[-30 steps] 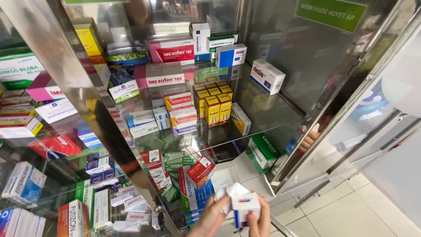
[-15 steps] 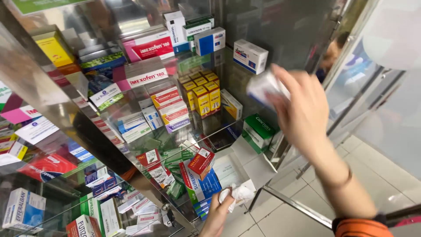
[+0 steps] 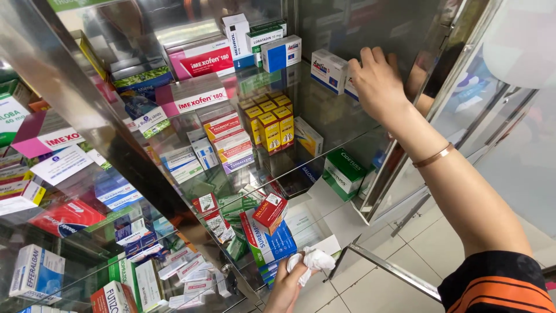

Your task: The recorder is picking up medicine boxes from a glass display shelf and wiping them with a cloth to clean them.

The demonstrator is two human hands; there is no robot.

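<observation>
My right hand (image 3: 377, 87) reaches up to a glass shelf (image 3: 324, 113) inside the metal cabinet and grips a white and blue medicine box (image 3: 351, 88), set beside a matching white, blue and red box (image 3: 328, 71). A thin bracelet (image 3: 434, 156) circles that wrist. Low in the picture, my left hand (image 3: 285, 290) is closed on a crumpled white cloth (image 3: 311, 261), just in front of a blue and red carton (image 3: 271, 240) on a lower shelf.
Glass shelves hold several medicine boxes: yellow and red ones (image 3: 269, 124), pink and white cartons (image 3: 194, 58), a green and white box (image 3: 343, 173). The open glass door's metal frame (image 3: 405, 150) stands to the right. Pale floor tiles (image 3: 405, 261) lie below.
My right hand has carried the white and blue box from mid-air up onto the upper glass shelf beside the matching box. The left hand stays low with the cloth.
</observation>
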